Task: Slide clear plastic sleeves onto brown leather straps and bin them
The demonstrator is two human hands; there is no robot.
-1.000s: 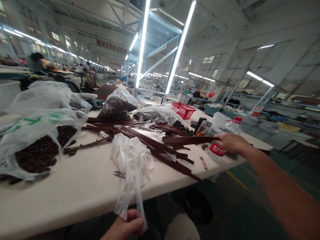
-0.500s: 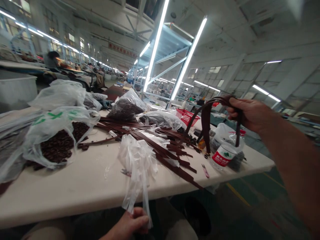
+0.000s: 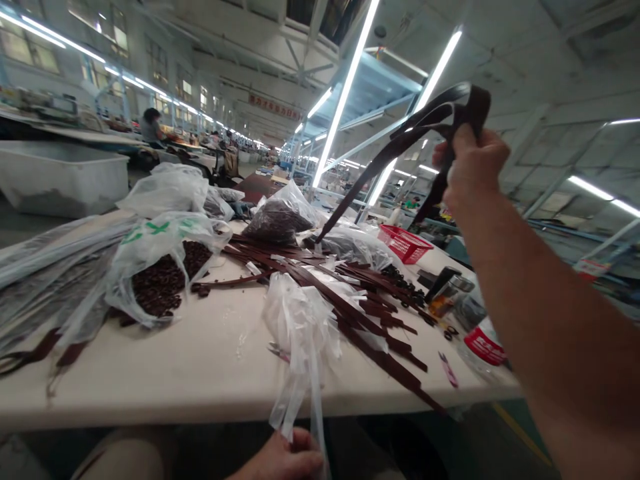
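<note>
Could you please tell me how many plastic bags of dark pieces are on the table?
3: a bag front left, a bag back middle, a bag just right of it. Cloudy bags behind may hide more.

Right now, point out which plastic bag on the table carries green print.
The bag left of centre, full of small dark pieces: green marks cross its top; the others show none.

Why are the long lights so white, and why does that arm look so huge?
Head view: the ceiling light tubes glare pure white; against them the straps in the right hand look almost black; the wide lens swells the near forearm; the left hand, gripping clear plastic, is cropped at the bottom edge.
</note>
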